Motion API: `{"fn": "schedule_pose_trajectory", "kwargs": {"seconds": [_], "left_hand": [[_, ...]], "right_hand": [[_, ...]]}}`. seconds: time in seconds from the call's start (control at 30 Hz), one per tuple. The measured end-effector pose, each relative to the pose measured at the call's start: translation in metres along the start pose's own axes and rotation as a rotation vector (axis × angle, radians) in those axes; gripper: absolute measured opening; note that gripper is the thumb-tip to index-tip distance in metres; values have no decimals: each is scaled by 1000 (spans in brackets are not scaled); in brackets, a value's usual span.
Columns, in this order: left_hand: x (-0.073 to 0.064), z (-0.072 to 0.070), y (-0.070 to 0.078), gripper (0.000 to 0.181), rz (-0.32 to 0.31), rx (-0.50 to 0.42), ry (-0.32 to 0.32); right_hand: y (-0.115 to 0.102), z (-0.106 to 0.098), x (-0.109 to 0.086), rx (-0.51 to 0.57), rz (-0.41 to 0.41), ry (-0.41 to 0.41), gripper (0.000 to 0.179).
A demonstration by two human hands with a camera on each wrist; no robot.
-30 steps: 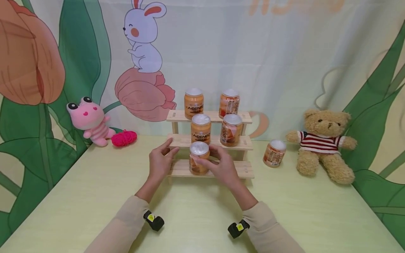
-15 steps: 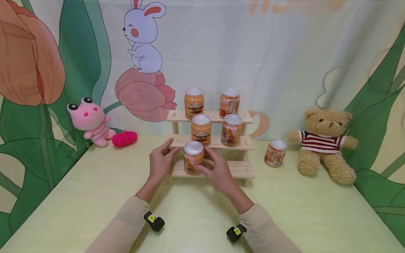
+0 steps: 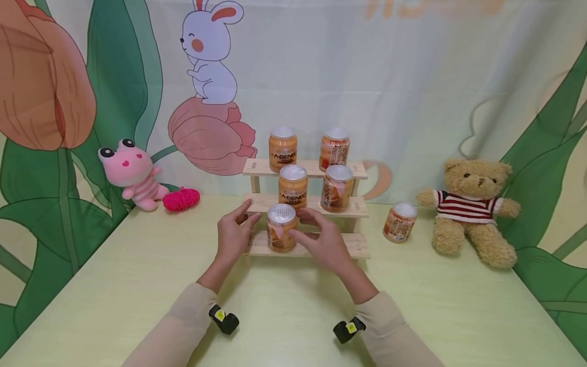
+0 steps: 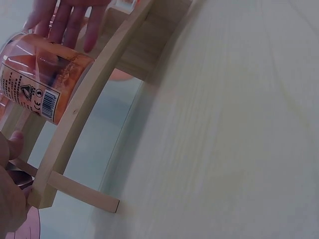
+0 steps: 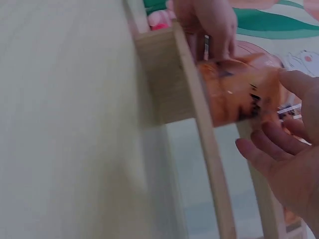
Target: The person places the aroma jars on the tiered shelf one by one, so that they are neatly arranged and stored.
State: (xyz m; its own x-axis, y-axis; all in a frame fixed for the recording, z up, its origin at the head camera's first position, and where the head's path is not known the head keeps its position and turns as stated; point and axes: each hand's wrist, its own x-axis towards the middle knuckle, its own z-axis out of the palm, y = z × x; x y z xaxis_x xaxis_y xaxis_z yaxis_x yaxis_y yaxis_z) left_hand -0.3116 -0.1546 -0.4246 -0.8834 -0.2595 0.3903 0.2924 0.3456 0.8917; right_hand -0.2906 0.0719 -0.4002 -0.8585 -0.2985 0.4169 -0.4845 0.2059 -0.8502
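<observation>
A clear jar (image 3: 277, 233) with a silver lid and orange contents stands upright on the lowest board of the three-tier wooden rack (image 3: 357, 246), left of its middle. My right hand (image 3: 327, 242) is at the jar's right side, its thumb and index beside it. In the left wrist view its fingers (image 4: 75, 25) are straight along the jar (image 4: 42, 77). At the rack's left end, my left hand (image 3: 232, 235) grips the frame between thumb and fingers; part of this grip is hidden. Two similar jars stand on the middle board and two on the top board.
One more jar (image 3: 400, 223) stands on the table right of the rack. A teddy bear (image 3: 468, 214) in a striped shirt sits at the far right. At the left are a pink plush frog (image 3: 130, 173) and bright pink yarn (image 3: 181, 199). A printed cloth (image 3: 412, 76) hangs behind.
The jar on the lowest board has shifted left and turned a little. My right hand has since drawn slightly right and loosened from it. The left hand has stayed on the rack.
</observation>
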Motion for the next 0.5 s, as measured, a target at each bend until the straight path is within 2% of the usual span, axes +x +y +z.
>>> {"fn": "schedule_pose_trajectory", "kwargs": {"seconds": [0.2,0.5], "left_hand": [[0,0,0,47,-3,1,7],[1,1,-2,47,-2,-6,2]], "right_hand": [[-10,-27,3,-61,-23,10,42],[-22,-64,4,-94,-84,132,35]]}}
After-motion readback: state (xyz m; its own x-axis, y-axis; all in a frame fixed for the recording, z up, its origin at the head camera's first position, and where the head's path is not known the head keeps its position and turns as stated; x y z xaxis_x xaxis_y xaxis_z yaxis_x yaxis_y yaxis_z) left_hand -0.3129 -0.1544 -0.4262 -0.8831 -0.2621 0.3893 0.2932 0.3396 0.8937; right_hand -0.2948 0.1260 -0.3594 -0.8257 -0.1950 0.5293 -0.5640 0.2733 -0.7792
